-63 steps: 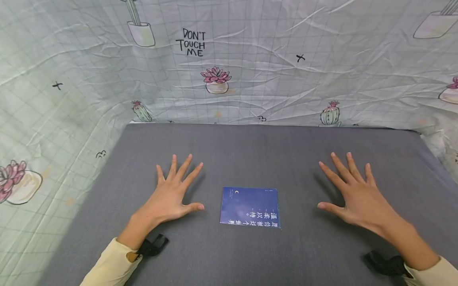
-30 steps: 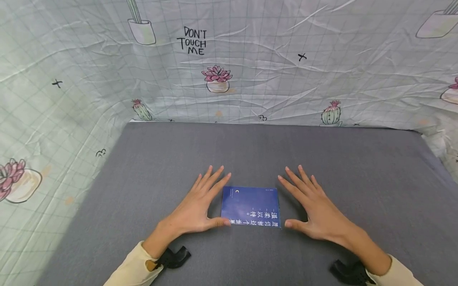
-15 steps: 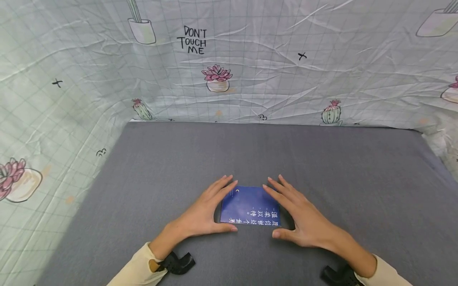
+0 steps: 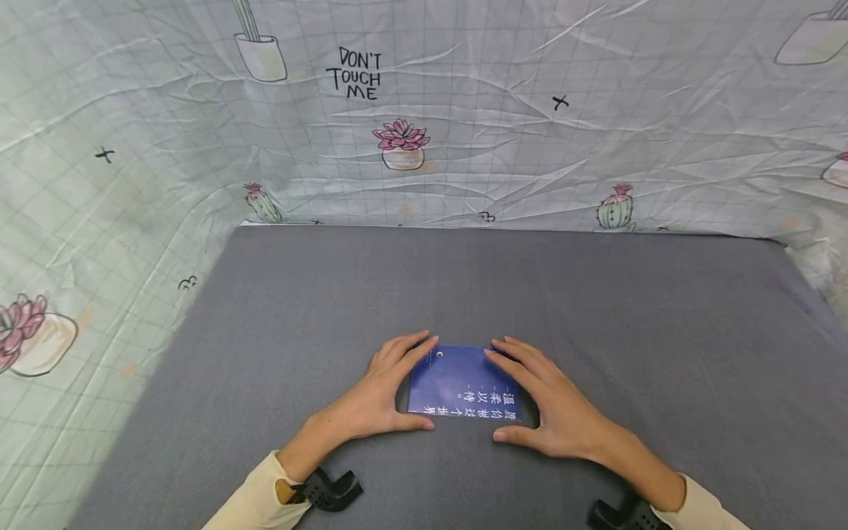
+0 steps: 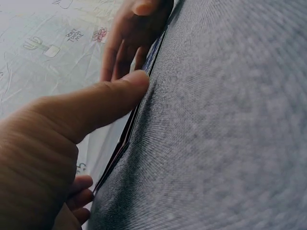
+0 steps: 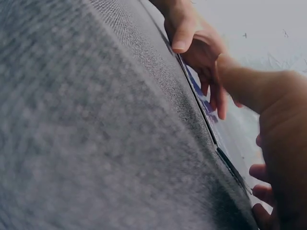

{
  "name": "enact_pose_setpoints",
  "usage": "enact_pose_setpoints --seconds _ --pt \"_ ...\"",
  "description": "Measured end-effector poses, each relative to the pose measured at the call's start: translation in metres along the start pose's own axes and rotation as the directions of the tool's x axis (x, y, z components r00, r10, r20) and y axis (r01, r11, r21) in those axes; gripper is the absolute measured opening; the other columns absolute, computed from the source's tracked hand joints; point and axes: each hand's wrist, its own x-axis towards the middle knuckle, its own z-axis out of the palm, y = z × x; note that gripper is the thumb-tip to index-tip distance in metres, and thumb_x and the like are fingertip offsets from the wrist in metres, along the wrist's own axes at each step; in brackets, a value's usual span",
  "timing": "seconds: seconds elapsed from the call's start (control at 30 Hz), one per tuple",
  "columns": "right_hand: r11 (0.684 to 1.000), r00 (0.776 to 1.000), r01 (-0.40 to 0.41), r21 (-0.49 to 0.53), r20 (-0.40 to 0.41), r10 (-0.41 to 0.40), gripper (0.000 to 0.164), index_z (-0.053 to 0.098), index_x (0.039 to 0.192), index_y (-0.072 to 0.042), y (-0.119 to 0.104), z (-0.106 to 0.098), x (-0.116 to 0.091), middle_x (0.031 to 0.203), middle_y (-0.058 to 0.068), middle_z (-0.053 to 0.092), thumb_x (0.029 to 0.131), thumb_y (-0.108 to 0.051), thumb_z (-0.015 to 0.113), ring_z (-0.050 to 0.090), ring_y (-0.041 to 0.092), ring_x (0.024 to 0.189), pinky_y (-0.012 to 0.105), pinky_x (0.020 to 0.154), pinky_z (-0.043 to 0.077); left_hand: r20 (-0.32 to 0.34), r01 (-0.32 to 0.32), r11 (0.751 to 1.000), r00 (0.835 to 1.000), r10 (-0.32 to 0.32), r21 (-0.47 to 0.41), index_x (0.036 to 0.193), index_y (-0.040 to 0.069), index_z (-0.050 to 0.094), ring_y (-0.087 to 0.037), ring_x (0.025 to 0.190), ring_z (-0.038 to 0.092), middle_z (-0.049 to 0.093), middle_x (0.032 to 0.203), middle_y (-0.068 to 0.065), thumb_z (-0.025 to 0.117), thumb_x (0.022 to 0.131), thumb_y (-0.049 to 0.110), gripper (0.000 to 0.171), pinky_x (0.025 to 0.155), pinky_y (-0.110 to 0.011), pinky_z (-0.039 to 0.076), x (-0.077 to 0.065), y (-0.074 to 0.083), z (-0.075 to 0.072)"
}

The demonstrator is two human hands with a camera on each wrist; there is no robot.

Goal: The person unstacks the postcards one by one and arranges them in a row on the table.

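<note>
Patterned cloth (image 4: pixel 477 132) backs a grey tabletop (image 4: pixel 430 283). The blue booklet (image 4: pixel 453 379) lies flat between your left hand (image 4: pixel 372 394) and right hand (image 4: pixel 559 405). Its low edges likely explain your pose: relaxed fingers farside, thumbs nearside, apparently gripping nothing; left thumb's contact unclear.

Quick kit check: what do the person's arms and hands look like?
Left hand and right hand: human, five-fingered, no gloves or rings visible. Pale cream sleeves on both arms: left sleeve, right sleeve. Black wrist-worn units, left unit and right unit. Orange-brown patch at the left cuff. No cables visible.
</note>
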Motion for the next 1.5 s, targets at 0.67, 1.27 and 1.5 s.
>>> enact_pose_setpoints --seconds 0.67,1.27,1.5 --pt "0.999 1.0 -0.02 -0.03 -0.013 0.019 0.085 0.038 0.147 -0.014 0.0073 0.0056 -0.0019 0.147 0.007 0.033 0.079 -0.051 0.073 0.027 0.025 0.135 0.045 0.103 0.032 -0.038 0.019 1.0 0.999 -0.018 0.015 0.153 0.012 0.019 -0.026 0.133 0.025 0.039 0.143 -0.01 0.087 0.069 0.033 0.11 0.107 -0.05 0.027 0.0008 -0.0024 0.0007" --pt "0.982 0.967 0.181 0.044 -0.189 -0.17 0.077 0.046 0.14 -0.006 0.0077 0.0052 0.0009 0.142 0.016 0.037 0.08 -0.045 0.075 0.034 0.029 0.128 0.023 0.107 0.021 -0.078 -0.059 0.998 0.995 0.061 0.027 0.152 0.012 0.024 -0.025 0.131 0.029 0.036 0.143 -0.005 0.089 0.063 0.039 0.114 0.106 -0.049 0.027 0.0007 -0.0042 0.003" --pt "0.974 0.958 0.209 0.086 -0.217 -0.186 0.076 0.047 0.138 -0.001 0.0071 0.0051 0.0024 0.141 0.021 0.036 0.081 -0.044 0.075 0.035 0.032 0.127 0.024 0.106 0.024 -0.126 -0.076 0.997 0.989 0.075 -0.006 0.151 0.012 0.025 -0.024 0.13 0.032 0.036 0.143 -0.005 0.089 0.064 0.038 0.111 0.105 -0.048 0.031 0.0007 -0.0034 0.0012"
